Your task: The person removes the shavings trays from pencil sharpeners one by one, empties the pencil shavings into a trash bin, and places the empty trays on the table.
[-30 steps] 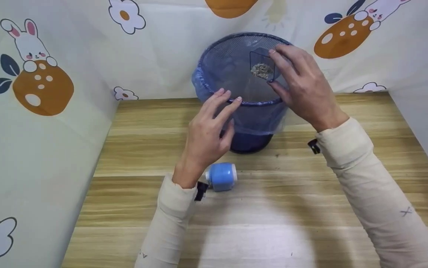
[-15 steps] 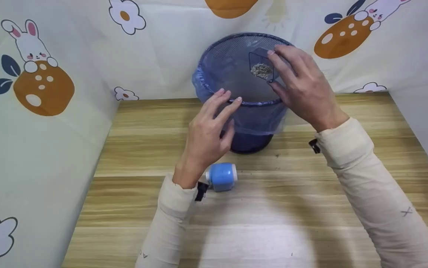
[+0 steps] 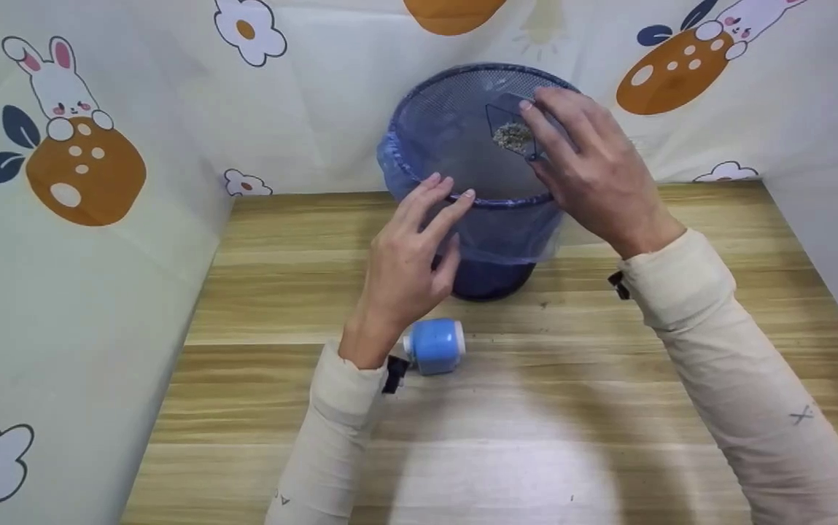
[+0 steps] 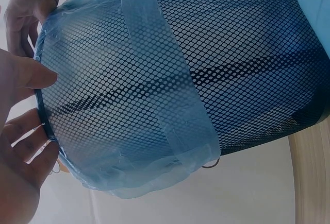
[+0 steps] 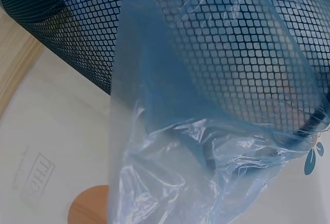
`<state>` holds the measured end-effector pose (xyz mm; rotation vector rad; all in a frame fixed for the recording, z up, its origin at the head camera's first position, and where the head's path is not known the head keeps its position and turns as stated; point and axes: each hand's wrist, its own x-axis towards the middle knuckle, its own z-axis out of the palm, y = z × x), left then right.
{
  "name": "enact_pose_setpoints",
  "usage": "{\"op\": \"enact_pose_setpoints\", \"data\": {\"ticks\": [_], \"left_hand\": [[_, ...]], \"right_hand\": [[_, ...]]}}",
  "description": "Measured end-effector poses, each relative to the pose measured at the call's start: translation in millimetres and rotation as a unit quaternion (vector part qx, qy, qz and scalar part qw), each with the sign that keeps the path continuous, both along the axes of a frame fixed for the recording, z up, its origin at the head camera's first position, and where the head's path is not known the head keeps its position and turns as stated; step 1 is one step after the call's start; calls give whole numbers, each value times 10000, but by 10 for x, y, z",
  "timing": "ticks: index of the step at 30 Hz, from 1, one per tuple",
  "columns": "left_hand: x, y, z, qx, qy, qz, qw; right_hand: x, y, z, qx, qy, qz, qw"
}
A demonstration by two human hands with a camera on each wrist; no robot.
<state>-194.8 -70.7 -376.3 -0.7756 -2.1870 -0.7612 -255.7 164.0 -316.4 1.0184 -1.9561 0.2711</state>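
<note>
In the head view my right hand point(image 3: 597, 171) pinches a small clear drawer-like box point(image 3: 490, 120) between thumb and fingers. Tilted over the bin's mouth, the box holds a heap of fine grey-brown bits point(image 3: 512, 136) resembling shavings. Below it stands a dark blue mesh bin point(image 3: 488, 281) with a translucent blue liner point(image 3: 499, 233) folded over its rim. My left hand point(image 3: 408, 266) rests its extended fingertips at the near-left rim, thumb apart. The left wrist view shows those fingers point(image 4: 28, 147) at the lined rim. Only bin and liner point(image 5: 170, 147) appear in the right wrist view.
A blue block-like object point(image 3: 436, 346) with pale ends lies on the wood-grain table point(image 3: 280, 437), beside the left wrist. Small dark specks are scattered near the bin's base. Printed cloth walls point(image 3: 331, 124) stand behind and at the sides.
The right hand has turned the clear box slightly, and the box's open side looks narrower. The bits stay heaped in it. The left hand and bin hold still.
</note>
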Motion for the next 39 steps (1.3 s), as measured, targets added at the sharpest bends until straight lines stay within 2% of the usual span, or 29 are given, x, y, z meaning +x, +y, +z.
{"op": "enact_pose_setpoints", "data": {"ticks": [12, 39], "left_hand": [[3, 4, 6, -2, 29, 3, 10000], [13, -2, 16, -19, -33, -9, 10000]], "right_hand": [[-4, -16, 0, 63, 211, -17, 9998], [-8, -41, -4, 16, 323, 142, 9994]]}}
